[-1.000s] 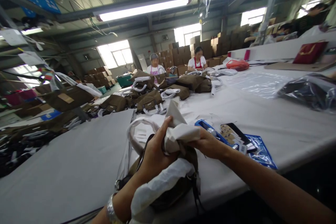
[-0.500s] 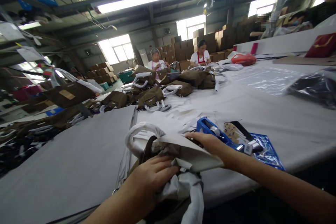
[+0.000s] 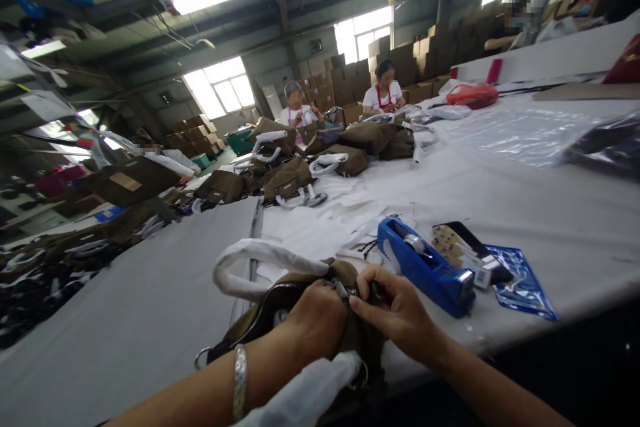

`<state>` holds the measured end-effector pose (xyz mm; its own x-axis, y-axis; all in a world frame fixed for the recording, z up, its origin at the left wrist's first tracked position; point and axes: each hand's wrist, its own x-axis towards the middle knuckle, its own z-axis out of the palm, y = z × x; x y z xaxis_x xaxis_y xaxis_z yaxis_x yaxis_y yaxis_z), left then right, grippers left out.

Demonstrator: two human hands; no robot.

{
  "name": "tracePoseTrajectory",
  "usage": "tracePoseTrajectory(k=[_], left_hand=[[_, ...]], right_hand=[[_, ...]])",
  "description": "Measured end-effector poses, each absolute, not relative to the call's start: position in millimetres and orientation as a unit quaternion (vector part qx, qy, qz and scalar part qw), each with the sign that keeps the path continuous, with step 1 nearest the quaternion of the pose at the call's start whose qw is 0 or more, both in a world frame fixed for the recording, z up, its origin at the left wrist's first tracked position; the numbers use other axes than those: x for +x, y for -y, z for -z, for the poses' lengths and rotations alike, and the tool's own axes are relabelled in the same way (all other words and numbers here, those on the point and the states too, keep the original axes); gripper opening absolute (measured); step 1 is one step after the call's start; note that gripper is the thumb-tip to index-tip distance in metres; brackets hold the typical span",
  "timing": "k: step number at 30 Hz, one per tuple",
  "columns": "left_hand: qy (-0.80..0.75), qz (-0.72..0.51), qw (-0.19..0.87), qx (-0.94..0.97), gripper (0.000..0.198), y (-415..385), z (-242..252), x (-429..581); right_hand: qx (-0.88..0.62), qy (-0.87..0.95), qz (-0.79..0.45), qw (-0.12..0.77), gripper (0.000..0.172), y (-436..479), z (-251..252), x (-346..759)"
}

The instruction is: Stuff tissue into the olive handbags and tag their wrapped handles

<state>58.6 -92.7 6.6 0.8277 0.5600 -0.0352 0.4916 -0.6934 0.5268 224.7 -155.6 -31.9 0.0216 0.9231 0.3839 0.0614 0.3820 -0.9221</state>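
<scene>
An olive-brown handbag (image 3: 345,272) stands at the table's front edge, its zipped top open. White wrapping covers its far handle (image 3: 235,267) and near handle (image 3: 310,390). My left hand (image 3: 320,320), a bracelet on its wrist, is closed in the bag's mouth; its fingertips and whatever they grip are hidden. At the right end of the opening, my right hand (image 3: 393,300) pinches the bag's edge beside the zip, thumb against bent fingers. Just beyond the right hand lies a blue tape dispenser (image 3: 425,263).
Right of the dispenser are a dark flat item (image 3: 473,250) and a blue printed packet (image 3: 523,280). More brown bags (image 3: 290,180) with wrapped handles lie across the table. Two people sit behind them. Clear plastic (image 3: 530,137) covers part of the right side.
The white sheet that lay over the bag between my hands is out of sight. My left hand has gone into the opening; my right hand has drawn nearer and pinches the edge.
</scene>
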Motion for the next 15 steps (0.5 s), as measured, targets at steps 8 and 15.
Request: tracePoseTrajectory(k=[8, 15], left_hand=[[-0.248, 0.088, 0.466, 0.845, 0.025, 75.3, -41.8, 29.9], [-0.186, 0.106, 0.233, 0.948, 0.012, 87.8, 0.1, 44.2]], right_hand=[[-0.398, 0.618, -0.182, 0.653, 0.026, 170.5, 45.2, 217.6], [-0.391, 0.579, -0.179, 0.692, 0.027, 166.6, 42.2, 196.4]])
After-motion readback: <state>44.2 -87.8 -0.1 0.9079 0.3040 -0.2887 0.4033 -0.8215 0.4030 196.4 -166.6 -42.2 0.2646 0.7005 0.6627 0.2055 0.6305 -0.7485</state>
